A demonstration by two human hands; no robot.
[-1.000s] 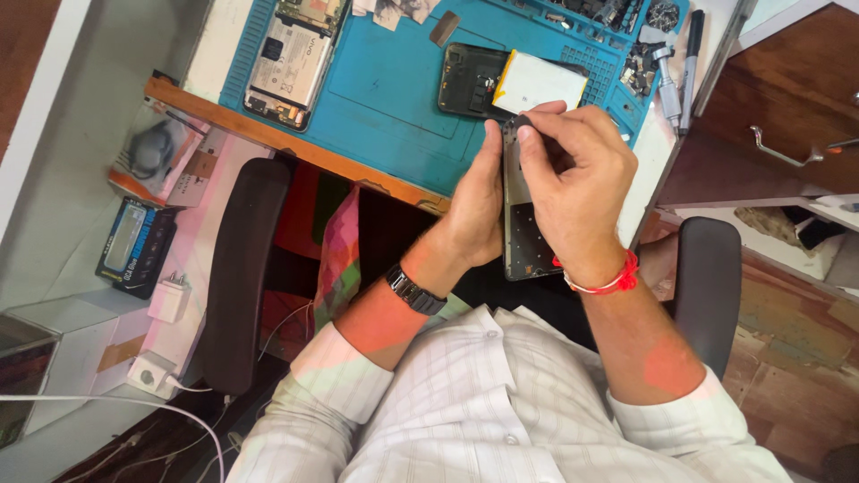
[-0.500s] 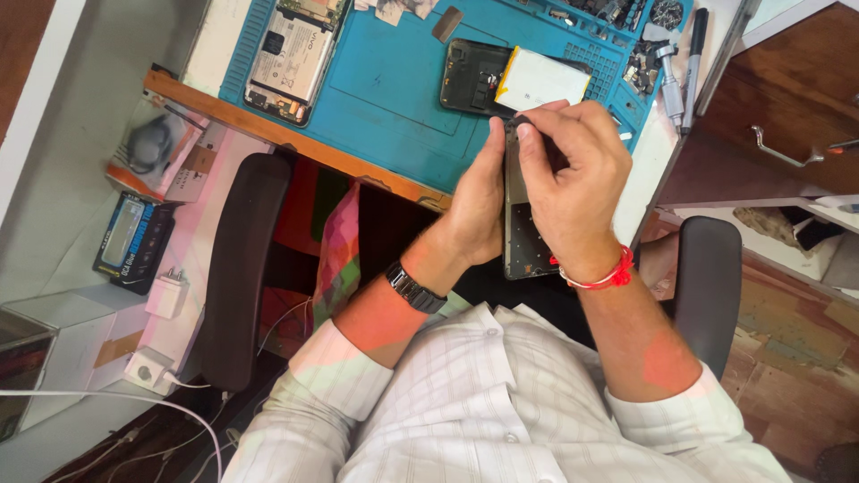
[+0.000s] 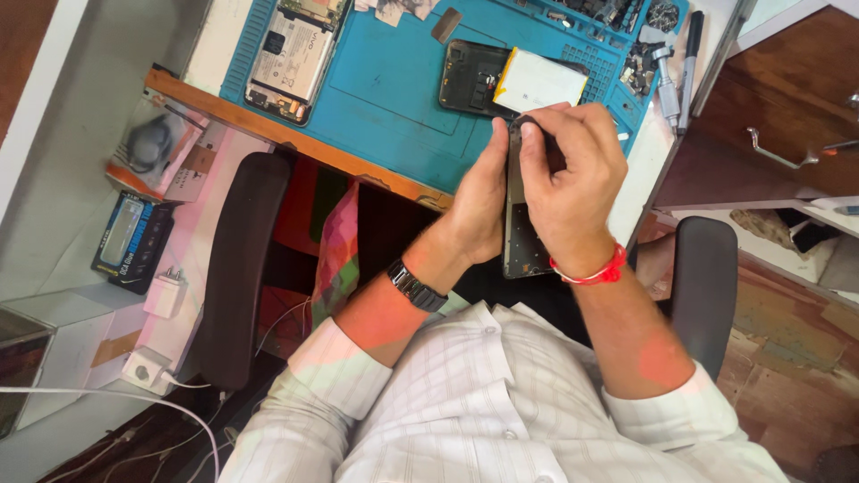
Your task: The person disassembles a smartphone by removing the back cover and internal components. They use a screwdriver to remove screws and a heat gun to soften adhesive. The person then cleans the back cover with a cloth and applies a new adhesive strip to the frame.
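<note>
Blue matting (image 3: pixel 394 98) covers the counter, above whose near edge a dark phone frame (image 3: pixel 522 241) is held in both hands, its long axis running near to far. The left hand (image 3: pixel 479 206) is clamped along the frame's left side, thumb pressed at the far end. The right hand (image 3: pixel 573 188) is wrapped over the far end, fingers (image 3: pixel 546 125) pinched together on the top edge, so the frame lies directly under them. Just beyond, an opened phone (image 3: pixel 470 76) with a white battery (image 3: pixel 541 82) rests on the matting; another opened phone (image 3: pixel 291 54) lies far left. Against half a second earlier, the grip is unchanged, with only the view slightly shifted.
</note>
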